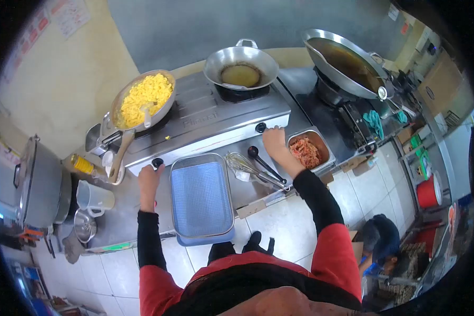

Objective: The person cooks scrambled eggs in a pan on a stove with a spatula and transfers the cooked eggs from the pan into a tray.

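My left hand (149, 181) is closed at the left black knob (157, 163) on the front of the silver gas stove (200, 116). By the right black knob (260, 127) is my right hand (276, 141), its fingers curled against the stove's front edge; what they hold, if anything, is hidden. A pan of yellow scrambled egg (146, 97) with a spatula in it sits on the left burner. On the right burner stands a wok (271, 66) with a little yellowish liquid. A metal tray of raw-looking meat (305, 152) lies beside my right hand.
A mesh basket (201, 195) lies between my arms, with a whisk (255, 171) and black ladle (268, 164) to its right. A big wok of dark oil (347, 63) stands back right. A pot (39, 184) and plastic jug (96, 196) are left. Another person (382, 237) crouches lower right.
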### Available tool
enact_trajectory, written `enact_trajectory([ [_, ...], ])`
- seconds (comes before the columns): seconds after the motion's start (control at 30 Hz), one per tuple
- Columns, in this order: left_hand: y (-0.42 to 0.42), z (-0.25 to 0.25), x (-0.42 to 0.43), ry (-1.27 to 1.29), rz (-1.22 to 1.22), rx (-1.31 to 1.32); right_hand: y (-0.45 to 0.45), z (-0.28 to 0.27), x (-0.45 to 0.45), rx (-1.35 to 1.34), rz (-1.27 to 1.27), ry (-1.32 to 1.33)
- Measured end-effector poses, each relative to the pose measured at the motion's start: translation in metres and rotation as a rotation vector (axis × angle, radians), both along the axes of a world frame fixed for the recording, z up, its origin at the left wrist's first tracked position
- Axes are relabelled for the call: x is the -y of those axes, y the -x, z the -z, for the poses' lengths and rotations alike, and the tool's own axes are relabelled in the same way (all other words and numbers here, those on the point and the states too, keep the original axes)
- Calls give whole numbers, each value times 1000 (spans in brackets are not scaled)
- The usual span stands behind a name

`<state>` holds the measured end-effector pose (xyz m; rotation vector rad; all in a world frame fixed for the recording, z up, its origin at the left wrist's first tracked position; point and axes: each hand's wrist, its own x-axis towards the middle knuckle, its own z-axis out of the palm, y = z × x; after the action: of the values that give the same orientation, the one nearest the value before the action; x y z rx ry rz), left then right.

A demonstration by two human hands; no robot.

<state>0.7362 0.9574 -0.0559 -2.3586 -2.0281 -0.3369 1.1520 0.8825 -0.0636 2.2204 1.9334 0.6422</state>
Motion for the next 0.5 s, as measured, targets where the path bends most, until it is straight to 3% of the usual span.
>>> enact_trajectory([
  [0.03,0,-5,15,-12,-19,-2,-1,6,-10,-2,-19,-12],
  [0.1,6,-7,53,-255,58,190,0,12,-27,-6,70,208],
  [0.17,8,-20,91,-68,-123,262,4,11,-30,-32,65,259],
  [0.23,20,-15,125,-141,-136,381,6,16,-34,-16,35,264],
  [0.3,21,-32,161,17,-327,342,0,22,-42,-4,57,232],
  [0.5,68,30,240,-80,-528,507,-27,33,-54,104,39,277],
])
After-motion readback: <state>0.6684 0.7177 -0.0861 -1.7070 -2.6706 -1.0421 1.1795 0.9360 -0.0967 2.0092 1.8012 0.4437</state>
